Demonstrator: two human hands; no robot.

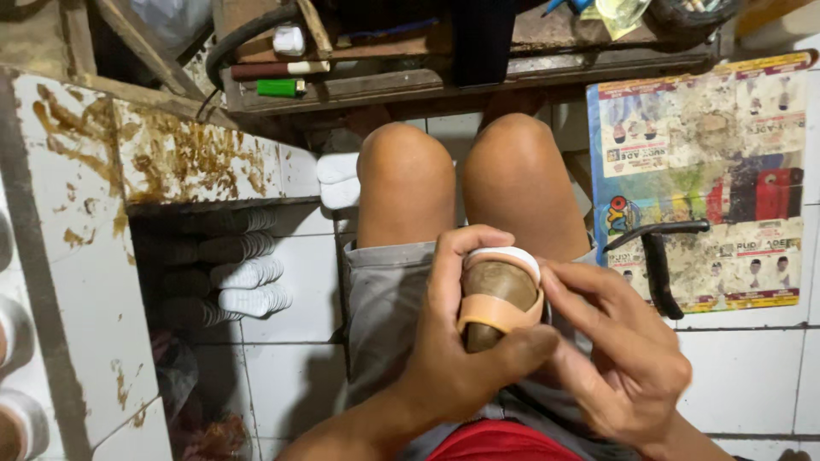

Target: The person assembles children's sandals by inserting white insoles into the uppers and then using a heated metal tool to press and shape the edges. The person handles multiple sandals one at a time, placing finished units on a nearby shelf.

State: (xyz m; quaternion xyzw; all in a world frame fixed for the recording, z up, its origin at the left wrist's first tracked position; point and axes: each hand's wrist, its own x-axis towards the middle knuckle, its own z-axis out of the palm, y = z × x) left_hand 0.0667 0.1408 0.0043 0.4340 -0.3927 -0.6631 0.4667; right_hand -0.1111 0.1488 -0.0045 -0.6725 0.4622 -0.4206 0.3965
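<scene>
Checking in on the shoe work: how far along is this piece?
Done, it seems: a tan strap already sits across the brown form with its white sole. In hand: the left hand grips it while the right hand fingers press the strap's edge. Left: white soles stacked alongside look untouched.

one shoe last [494, 294], one tan strap [500, 313], one pliers [659, 260], one green lighter [280, 87], two hands [465, 341]

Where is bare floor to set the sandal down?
Bare white tile lies left of the thighs, below the stacked white soles. The printed sheet on the right carries black pliers. The wooden shelf is crowded.
</scene>
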